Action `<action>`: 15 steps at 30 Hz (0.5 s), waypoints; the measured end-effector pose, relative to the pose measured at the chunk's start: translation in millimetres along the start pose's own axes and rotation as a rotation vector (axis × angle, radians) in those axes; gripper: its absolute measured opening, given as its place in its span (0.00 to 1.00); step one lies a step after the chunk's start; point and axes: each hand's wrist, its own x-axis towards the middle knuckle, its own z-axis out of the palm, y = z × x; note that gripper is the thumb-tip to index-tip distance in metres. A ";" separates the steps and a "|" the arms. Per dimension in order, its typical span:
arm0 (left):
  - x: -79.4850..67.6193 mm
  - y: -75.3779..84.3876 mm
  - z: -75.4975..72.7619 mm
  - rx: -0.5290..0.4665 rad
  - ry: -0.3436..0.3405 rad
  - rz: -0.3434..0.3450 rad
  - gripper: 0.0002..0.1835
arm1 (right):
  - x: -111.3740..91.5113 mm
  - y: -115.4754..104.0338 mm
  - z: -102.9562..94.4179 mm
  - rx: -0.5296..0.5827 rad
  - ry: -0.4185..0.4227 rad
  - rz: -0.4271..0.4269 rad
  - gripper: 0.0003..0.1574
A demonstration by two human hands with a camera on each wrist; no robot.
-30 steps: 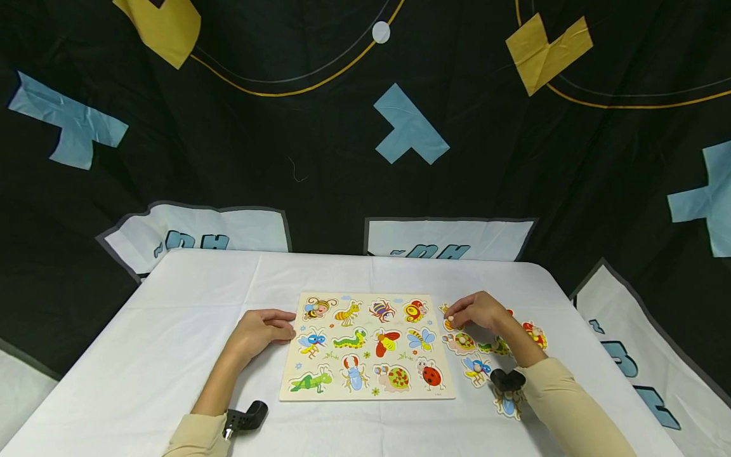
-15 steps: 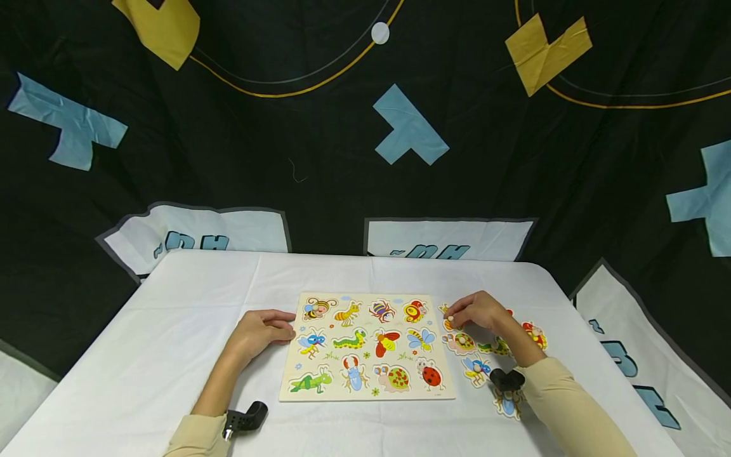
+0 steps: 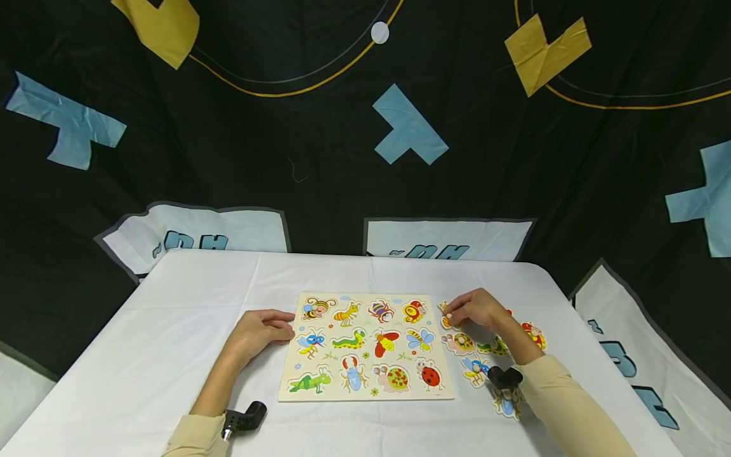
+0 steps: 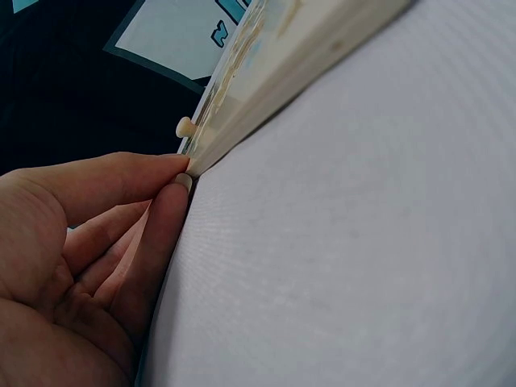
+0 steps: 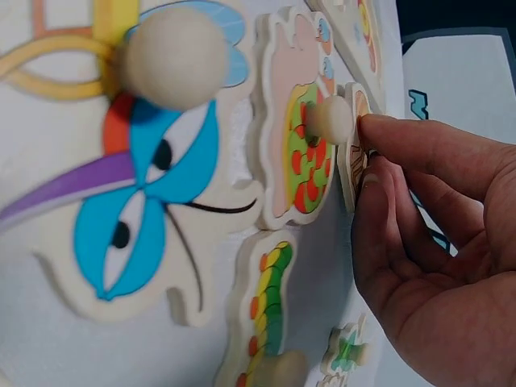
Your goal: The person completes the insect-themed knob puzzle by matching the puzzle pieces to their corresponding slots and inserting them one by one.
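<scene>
A pale wooden puzzle board (image 3: 365, 359) printed with insects lies mid-table. My left hand (image 3: 259, 333) rests at its left side, with index fingertip and thumb touching the edge. In the left wrist view a wooden knob (image 4: 185, 126) stands up from the board close to that left hand (image 4: 105, 234). Right of the board, my right hand (image 3: 476, 311) pinches a yellow-striped insect puzzle piece (image 3: 445, 322); thumb and index fingertip close at its face (image 5: 353, 145). Just below lies a snail piece (image 3: 459, 343), its round knob (image 5: 330, 119) showing in the right wrist view.
More loose knobbed pieces lie around the right forearm: a caterpillar (image 3: 498, 346), a blue-eyed mosquito (image 3: 474, 369), a blue beetle (image 3: 506, 405) partly under the wrist camera (image 3: 505, 377), and a red one (image 3: 534, 334). The white tablecloth (image 3: 200, 285) ends before a black curtain (image 3: 320, 165).
The right hand has lifted very slightly at the knuckles, its fingertips staying at the yellow-striped piece. The left hand keeps its place at the board's edge.
</scene>
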 end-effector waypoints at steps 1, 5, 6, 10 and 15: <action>-0.2 0.2 -0.2 0.000 0.002 0.000 0.24 | 0.6 -1.1 -0.4 -0.005 -0.002 -0.006 0.14; 0.9 -1.2 -0.5 -0.004 0.004 0.002 0.24 | 1.4 -5.9 -1.1 -0.016 -0.013 -0.025 0.15; 1.2 -1.5 -0.4 -0.006 0.006 0.000 0.24 | 1.3 -7.0 -0.7 -0.020 -0.013 -0.026 0.15; 1.2 -2.0 0.1 -0.006 0.005 0.003 0.24 | 1.1 -10.9 1.5 -0.027 -0.020 -0.034 0.15; 0.2 -1.4 0.3 -0.004 0.000 0.007 0.24 | 1.3 -15.9 4.9 -0.028 -0.026 -0.057 0.14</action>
